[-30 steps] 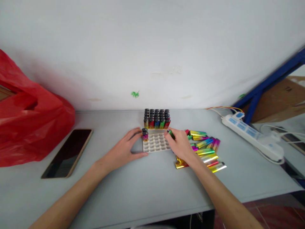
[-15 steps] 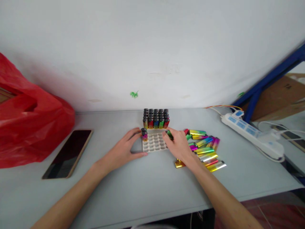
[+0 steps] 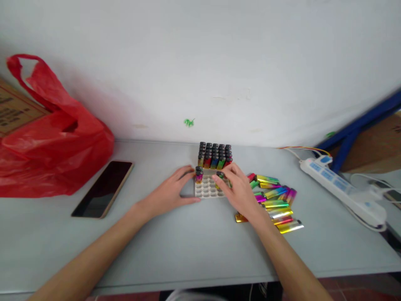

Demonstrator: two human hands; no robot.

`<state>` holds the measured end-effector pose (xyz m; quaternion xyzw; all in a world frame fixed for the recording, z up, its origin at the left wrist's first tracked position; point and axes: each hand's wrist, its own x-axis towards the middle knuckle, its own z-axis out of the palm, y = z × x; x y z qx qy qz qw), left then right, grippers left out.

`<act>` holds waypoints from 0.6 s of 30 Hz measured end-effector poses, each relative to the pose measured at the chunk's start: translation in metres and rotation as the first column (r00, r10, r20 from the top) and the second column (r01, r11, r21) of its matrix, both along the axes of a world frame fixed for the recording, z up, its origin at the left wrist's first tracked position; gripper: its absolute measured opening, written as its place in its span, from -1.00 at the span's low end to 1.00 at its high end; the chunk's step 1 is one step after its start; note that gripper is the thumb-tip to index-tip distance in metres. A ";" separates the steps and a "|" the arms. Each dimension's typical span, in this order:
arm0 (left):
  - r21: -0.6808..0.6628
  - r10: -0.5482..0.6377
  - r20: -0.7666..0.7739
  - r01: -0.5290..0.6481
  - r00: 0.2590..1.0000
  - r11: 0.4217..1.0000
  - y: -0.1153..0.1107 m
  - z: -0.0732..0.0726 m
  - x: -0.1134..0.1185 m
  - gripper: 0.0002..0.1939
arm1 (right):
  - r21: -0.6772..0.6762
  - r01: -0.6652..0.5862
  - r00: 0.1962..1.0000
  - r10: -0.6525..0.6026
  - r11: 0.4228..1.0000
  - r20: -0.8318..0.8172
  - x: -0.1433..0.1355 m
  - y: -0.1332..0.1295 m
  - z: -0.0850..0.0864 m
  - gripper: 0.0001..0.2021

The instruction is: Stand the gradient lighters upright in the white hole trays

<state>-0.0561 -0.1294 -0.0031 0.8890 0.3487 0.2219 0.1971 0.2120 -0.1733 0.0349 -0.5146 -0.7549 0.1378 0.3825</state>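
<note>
A pale tray (image 3: 205,192) with rows of round pockets lies on the table. Two lighters stand in its back left corner, the front one a purple lighter (image 3: 199,177). My left hand (image 3: 172,188) rests at the tray's left side, thumb and fingers spread apart around the corners. Over the tray's right part, my right hand (image 3: 239,190) pinches a green-and-yellow lighter (image 3: 219,180), held upright with its black top upward. Whether its base sits in a pocket I cannot tell. Right behind the tray stands a block of upright lighters (image 3: 214,159) in several rows.
Loose shiny lighters (image 3: 277,204) lie in a pile to the right, partly behind my right forearm. On the left are a phone (image 3: 103,190) and a red plastic bag (image 3: 72,146). A white power strip (image 3: 341,188) with cables lies at the right, near a blue frame (image 3: 344,146).
The lighter in my right hand has turned from slanted to upright and come over the tray. My left hand keeps its place at the tray. The camera view has shifted a little.
</note>
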 end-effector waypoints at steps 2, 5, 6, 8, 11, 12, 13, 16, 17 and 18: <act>-0.001 -0.004 0.006 0.004 1.000 1.000 0.000 0.000 0.000 -0.22 | -0.045 -0.001 1.000 0.002 0.999 0.014 -0.002 0.000 0.002 -0.65; 0.003 -0.009 0.025 0.009 1.000 1.000 -0.001 0.001 0.001 -0.21 | -0.128 -0.027 0.999 0.022 0.991 -0.041 -0.008 0.000 0.002 -0.64; 0.002 -0.011 0.029 0.011 1.000 1.000 -0.001 0.001 0.001 -0.21 | -0.145 -0.044 0.997 0.035 0.988 -0.067 -0.010 0.001 0.002 -0.66; -0.002 -0.015 0.037 0.015 0.999 1.000 -0.002 0.002 0.002 -0.22 | -0.167 -0.084 0.994 0.071 0.982 -0.083 -0.014 0.001 -0.001 -0.69; -0.003 -0.016 0.047 0.016 0.999 1.000 -0.002 0.002 0.002 -0.22 | -0.196 -0.111 0.993 0.117 0.974 0.022 -0.019 0.001 -0.004 -0.73; -0.002 -0.016 0.050 0.017 0.999 1.000 -0.002 0.001 0.002 -0.23 | -0.199 -0.103 0.988 0.123 0.975 0.092 -0.021 0.001 -0.004 -0.74; -0.001 -0.018 0.050 0.018 0.999 1.000 -0.002 0.001 0.002 -0.23 | -0.193 -0.085 0.977 0.120 0.977 0.175 -0.024 0.002 -0.003 -0.74; -0.002 -0.023 0.046 0.023 0.999 1.000 -0.001 0.000 0.002 -0.22 | -0.128 -0.005 0.914 0.056 0.992 0.401 -0.031 0.003 0.004 -0.70; -0.003 -0.021 0.042 0.021 0.999 1.000 -0.001 0.000 0.001 -0.22 | -0.111 0.011 0.896 0.040 0.994 0.442 -0.033 0.003 0.006 -0.69; -0.004 -0.017 0.038 0.017 0.999 1.000 -0.001 -0.001 0.001 -0.22 | -0.102 0.017 0.886 0.032 0.995 0.462 -0.036 0.004 0.008 -0.68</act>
